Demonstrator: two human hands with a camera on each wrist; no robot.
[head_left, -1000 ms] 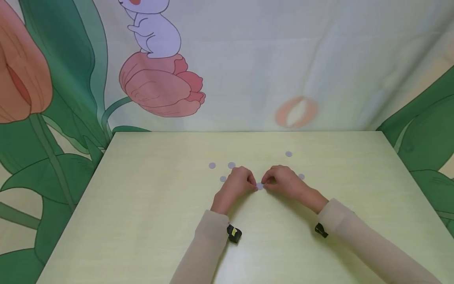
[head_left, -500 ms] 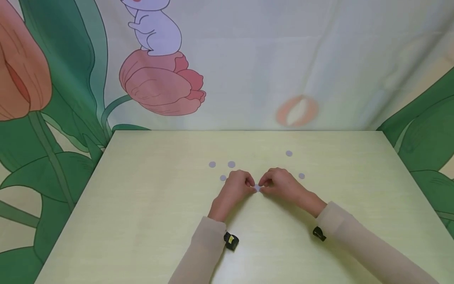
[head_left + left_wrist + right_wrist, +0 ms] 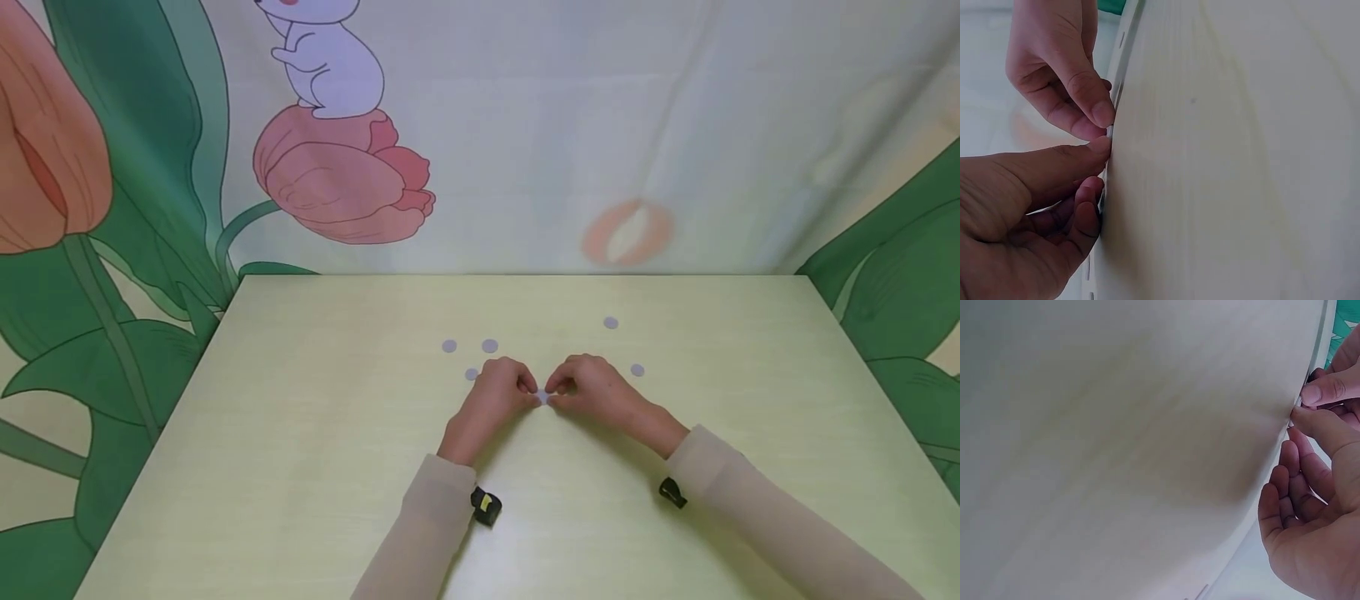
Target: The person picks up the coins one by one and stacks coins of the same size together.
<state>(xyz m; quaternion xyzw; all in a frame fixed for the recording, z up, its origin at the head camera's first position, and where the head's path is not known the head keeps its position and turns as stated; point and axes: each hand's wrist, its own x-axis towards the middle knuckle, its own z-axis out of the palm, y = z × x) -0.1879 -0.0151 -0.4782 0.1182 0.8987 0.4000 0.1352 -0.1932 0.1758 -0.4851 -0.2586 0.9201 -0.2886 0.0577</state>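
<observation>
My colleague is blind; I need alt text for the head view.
A left hand and right hand pinch a small lilac disc at a pale table. Three more discs lie near the left hand, two near the right; a flower-printed backdrop hangs behind.

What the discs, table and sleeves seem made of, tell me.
Discs: perhaps plastic or card, matte; thin, flat, evenly grey-violet, without clear glints.
Table: possibly laminate, smooth with slight sheen; faint streaks and a soft bright patch show.
Sleeves: likely fabric, matte; soft outline, loose cuffs.
</observation>
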